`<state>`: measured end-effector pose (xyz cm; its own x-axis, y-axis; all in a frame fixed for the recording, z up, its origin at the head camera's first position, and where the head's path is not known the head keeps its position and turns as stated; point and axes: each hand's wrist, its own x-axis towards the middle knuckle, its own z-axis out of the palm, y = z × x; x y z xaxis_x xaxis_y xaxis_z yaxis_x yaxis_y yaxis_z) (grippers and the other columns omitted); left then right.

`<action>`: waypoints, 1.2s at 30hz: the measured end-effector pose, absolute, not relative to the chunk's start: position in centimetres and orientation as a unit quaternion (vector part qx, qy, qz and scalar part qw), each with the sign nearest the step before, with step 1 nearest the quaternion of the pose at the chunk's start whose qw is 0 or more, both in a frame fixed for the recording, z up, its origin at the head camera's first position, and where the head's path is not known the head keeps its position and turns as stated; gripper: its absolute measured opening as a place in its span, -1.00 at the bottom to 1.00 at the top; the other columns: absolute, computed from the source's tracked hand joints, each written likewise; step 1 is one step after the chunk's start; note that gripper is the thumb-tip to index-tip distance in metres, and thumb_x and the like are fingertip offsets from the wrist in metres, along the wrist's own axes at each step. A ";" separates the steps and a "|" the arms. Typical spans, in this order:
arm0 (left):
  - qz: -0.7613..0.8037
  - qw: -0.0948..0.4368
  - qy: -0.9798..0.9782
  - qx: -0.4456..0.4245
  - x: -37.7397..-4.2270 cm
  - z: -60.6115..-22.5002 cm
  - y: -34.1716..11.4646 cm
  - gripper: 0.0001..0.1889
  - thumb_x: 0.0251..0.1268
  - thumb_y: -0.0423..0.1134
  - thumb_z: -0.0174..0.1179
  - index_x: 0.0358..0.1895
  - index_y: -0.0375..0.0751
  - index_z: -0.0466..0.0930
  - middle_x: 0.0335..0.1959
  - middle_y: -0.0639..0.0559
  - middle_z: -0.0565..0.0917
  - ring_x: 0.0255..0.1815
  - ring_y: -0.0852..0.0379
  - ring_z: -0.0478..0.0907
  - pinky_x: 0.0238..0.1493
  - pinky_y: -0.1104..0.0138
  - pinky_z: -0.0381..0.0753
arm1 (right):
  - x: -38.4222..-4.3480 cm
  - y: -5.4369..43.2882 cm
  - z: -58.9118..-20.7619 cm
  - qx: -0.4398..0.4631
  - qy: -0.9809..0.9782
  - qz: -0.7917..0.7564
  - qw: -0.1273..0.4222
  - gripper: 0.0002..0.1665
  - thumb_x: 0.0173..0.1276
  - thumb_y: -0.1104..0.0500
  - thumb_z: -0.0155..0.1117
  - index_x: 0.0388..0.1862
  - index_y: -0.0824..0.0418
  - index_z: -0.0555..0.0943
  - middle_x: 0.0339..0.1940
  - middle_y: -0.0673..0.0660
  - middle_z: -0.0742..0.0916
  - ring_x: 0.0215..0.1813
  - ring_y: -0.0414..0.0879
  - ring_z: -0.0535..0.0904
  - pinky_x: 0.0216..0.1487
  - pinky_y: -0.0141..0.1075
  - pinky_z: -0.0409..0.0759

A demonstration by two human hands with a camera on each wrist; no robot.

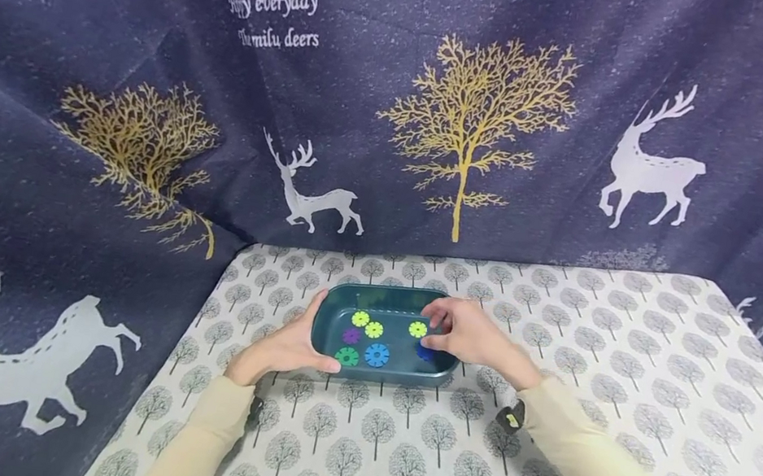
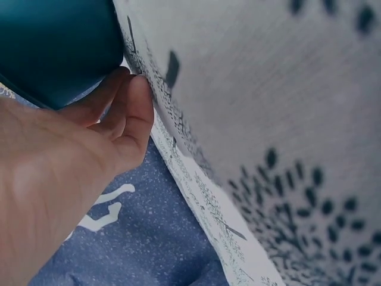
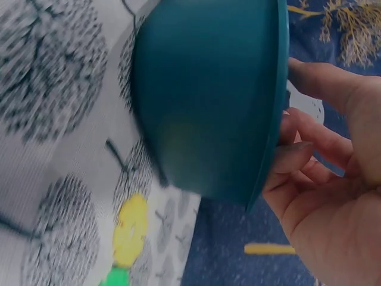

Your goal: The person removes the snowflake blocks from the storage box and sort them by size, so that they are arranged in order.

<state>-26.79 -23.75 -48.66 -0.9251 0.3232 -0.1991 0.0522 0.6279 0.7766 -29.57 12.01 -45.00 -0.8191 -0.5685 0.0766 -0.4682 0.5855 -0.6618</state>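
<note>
A dark teal tray (image 1: 397, 378) stands on the table, holding several flower-shaped plastic discs. My left hand (image 1: 292, 342) grips its left end, thumb along the front rim and fingers round the outer side; the left wrist view shows these fingers (image 2: 140, 104) under the tray wall (image 2: 59, 47). My right hand (image 1: 463, 333) hangs over the tray's right end, fingers bent and thumb apart from the index finger. A dark blue disc (image 1: 424, 351) lies just below its thumb, and a yellow-green disc (image 1: 417, 329) beside its fingertips. In the right wrist view, the tray wall (image 3: 208, 101) partly hides these fingers (image 3: 315, 128).
Two yellow-green discs (image 1: 374, 329), a purple disc (image 1: 351, 335), a green disc (image 1: 346, 356) and a light blue disc (image 1: 376, 354) lie in the tray's left half. A blurred yellow shape (image 3: 130, 231) shows on the tree-patterned cloth (image 1: 406, 472). A dark blue curtain (image 1: 547, 172) hangs behind.
</note>
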 end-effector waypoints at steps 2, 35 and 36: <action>0.419 0.164 0.887 0.105 -26.8 -48.7 -23.7 0.59 0.02 0.00 0.73 0.82 -0.03 -0.52 0.81 -0.42 0.02 0.82 -0.43 -0.01 0.76 -0.38 0.06 | -29.7 11.2 -45.0 -0.293 0.889 -0.341 0.088 -0.46 0.39 0.14 0.59 0.27 0.31 0.70 -0.06 0.19 0.82 -0.14 -0.14 0.68 -0.03 -0.21 0.71; 0.425 0.161 0.885 0.095 -26.7 -48.3 -23.7 0.57 0.00 -0.04 0.74 0.83 -0.01 -0.45 0.80 -0.45 0.04 0.82 -0.43 0.03 0.77 -0.36 0.07 | -30.4 3.7 -48.2 -0.358 0.901 -0.212 0.125 -0.51 0.27 0.21 0.67 0.19 0.21 0.81 -0.23 0.00 0.73 0.06 -0.05 0.67 0.39 0.02 0.69; 0.426 0.160 0.885 0.097 -26.6 -48.3 -23.8 0.58 0.00 -0.04 0.74 0.83 -0.02 -0.45 0.80 -0.45 0.03 0.82 -0.43 0.02 0.77 -0.36 0.07 | -30.4 3.6 -48.2 -0.360 0.901 -0.209 0.125 -0.52 0.27 0.20 0.68 0.17 0.20 0.81 -0.24 0.00 0.72 0.05 -0.05 0.67 0.39 0.02 0.68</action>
<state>-26.65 -23.76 -48.28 -0.9296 0.3089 -0.2010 0.0358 0.6185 0.7850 -30.39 3.64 -48.24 -0.7097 -0.7006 -0.0740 -0.5960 0.6531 -0.4671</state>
